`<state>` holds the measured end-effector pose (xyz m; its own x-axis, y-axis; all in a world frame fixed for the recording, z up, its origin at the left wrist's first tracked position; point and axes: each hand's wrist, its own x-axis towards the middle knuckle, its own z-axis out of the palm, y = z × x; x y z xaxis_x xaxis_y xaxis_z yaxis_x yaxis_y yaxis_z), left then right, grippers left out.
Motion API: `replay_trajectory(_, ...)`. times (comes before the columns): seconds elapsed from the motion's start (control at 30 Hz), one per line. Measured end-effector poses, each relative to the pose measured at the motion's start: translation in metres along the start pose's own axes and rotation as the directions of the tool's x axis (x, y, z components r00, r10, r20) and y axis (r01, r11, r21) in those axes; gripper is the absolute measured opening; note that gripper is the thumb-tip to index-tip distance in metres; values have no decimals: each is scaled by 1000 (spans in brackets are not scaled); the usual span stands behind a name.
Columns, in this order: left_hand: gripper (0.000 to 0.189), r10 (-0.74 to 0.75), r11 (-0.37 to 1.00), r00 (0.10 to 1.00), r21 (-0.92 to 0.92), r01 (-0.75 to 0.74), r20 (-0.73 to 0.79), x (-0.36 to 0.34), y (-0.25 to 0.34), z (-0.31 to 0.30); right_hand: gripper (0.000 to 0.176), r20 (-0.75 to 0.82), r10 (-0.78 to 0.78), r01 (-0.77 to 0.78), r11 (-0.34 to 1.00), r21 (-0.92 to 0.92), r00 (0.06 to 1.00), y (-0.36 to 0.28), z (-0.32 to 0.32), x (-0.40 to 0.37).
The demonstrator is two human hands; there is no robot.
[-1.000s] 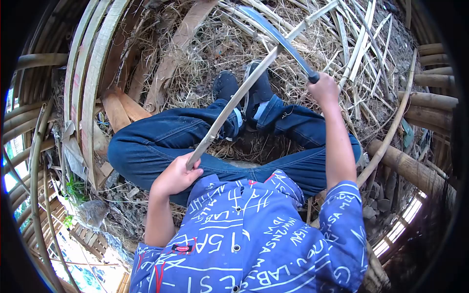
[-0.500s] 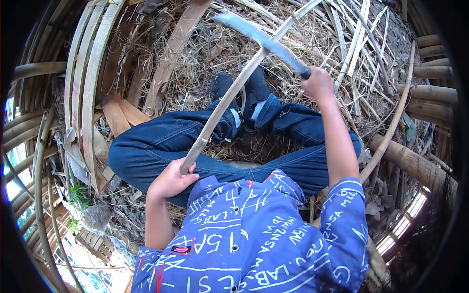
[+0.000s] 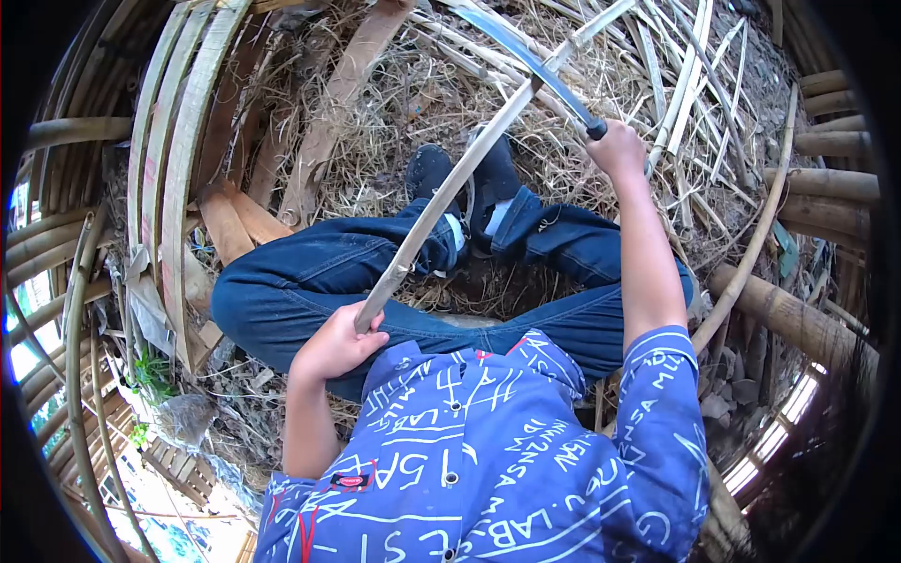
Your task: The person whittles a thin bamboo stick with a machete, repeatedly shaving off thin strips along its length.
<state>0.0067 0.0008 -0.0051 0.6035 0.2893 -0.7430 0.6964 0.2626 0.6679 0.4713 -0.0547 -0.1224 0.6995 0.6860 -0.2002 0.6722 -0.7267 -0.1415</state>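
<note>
Left hand [image 3: 334,343] is closed around the near end of the long wooden strip [image 3: 449,194], thumb on the side toward the body. Strip runs up and away over the crossed legs [image 3: 310,267], angled to the right, far end past the shoes [image 3: 493,178]. My read: gripping right at the end leaves most of its length free and the fingers well apart from the blade [image 3: 511,47].

Right hand [image 3: 619,150] is wrapped round the black handle [image 3: 596,129] of the knife, arm stretched forward. Blade lies crosswise over the strip near its far end and looks to be touching. Can't tell whether the edge bites in. I'd say the crossing angle puts the edge across the wood, and the long reach is needed because contact is so far out.

Seated cross-legged, so the strip has a clear line between the two hands. I see no block under it; the left hand seems to be its main support.

Around: dry straw [image 3: 404,108] on the ground, loose thin sticks [image 3: 693,80] beyond the right hand, pale planks [image 3: 183,141] standing off to the left.
</note>
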Motion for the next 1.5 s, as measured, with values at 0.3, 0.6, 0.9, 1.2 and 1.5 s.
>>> replay_trajectory(0.3, 23, -36, 993, 998, -107, 41, 42, -3, -4, -7, 21, 52, -297, 301, 949, -89, 953, -6, -21, -28)
replay_trajectory(0.6, 24, -23, 995, 997, -93, 30, 74, -1, -1, -6, 26, 16, 55, -51, 982, -182, 998, 50, -18, 3)
replay_trajectory(0.9, 25, -115, 976, 988, -175, 133, 107, -2, -2, -10, 20, 121, -179, 193, 974, -116, 976, 6, -15, -40)
replay_trajectory(1.2, 26, 8, 994, 996, -110, 1, 87, -3, -5, -9, 29, -1, 145, -142, 967, -212, 989, 49, -33, 18)
replay_trajectory(1.5, 27, -80, 965, 989, -239, 108, 122, -1, 0, -9, 26, 96, -298, 308, 944, -117, 950, -14, -15, -42)
